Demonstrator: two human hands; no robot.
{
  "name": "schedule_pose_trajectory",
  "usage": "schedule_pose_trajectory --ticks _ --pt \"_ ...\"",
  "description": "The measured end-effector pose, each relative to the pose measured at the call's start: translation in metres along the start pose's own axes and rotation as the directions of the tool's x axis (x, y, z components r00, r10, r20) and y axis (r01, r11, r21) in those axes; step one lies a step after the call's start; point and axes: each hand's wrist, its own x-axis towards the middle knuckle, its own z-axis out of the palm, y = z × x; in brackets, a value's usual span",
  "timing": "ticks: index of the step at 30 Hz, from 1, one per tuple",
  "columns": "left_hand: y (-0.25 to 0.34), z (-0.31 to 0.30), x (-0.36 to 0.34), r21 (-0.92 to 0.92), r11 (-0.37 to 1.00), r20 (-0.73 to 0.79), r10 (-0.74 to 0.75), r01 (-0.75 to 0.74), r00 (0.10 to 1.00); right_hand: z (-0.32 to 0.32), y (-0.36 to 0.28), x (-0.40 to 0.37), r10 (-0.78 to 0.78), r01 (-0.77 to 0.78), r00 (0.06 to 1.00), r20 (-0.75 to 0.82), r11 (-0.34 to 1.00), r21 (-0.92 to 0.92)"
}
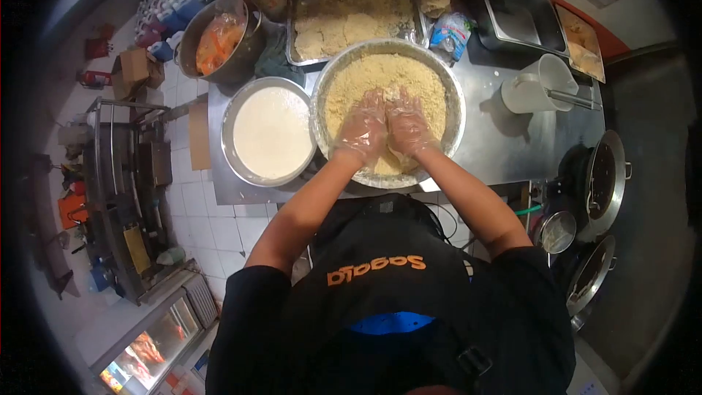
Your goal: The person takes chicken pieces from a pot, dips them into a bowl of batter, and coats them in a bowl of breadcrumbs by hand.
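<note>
Both hands wear clear plastic gloves and are side by side inside a large round metal bowl (459, 113) of pale yellow breadcrumbs (365, 77). My left hand (363, 128) lies palm down on the crumbs, its fingers stretched toward the far side. Close beside it, my right hand (408, 124) rests the same way, fingers extended and partly sunk in the crumbs. Whether anything lies under the palms is hidden. Left of the crumbs stands a metal bowl (228, 128) of creamy white batter (270, 132).
Behind the bowls is a metal tray (292, 25) holding crumb-coated pieces. A deep pot (191, 44) with orange contents stands back left. To the right are a plastic pitcher (523, 95), a black metal pan (512, 7) and woks (605, 175). A blue-labelled plastic bag (451, 33) lies behind.
</note>
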Motion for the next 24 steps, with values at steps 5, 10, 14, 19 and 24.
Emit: schedule_pose_trajectory --ticks 5,10,14,19,24 --pt "0.002 0.0 0.011 -0.161 0.985 -0.077 0.058 -0.07 0.995 -0.007 0.008 0.004 0.149 -0.151 0.987 0.058 0.988 0.026" --pt "-0.007 0.029 -0.01 0.052 0.995 -0.05 0.084 -0.081 0.995 -0.014 0.001 -0.006 0.155 -0.14 0.961 0.227 0.987 -0.082" --pt "-0.004 0.025 -0.016 0.151 0.988 0.182 -0.025 -0.002 0.983 0.131 0.047 0.012 -0.024 -0.111 0.968 -0.25 0.852 -0.512" --pt "0.003 -0.024 -0.016 -0.022 0.994 0.349 -0.095 0.11 0.932 -0.02 -0.016 -0.012 0.048 -0.039 0.986 0.159 0.997 -0.062" --pt "-0.007 -0.025 -0.01 -0.095 0.973 0.289 -0.174 0.209 0.941 -0.011 -0.018 0.0 0.054 -0.055 0.997 0.06 0.998 0.022"
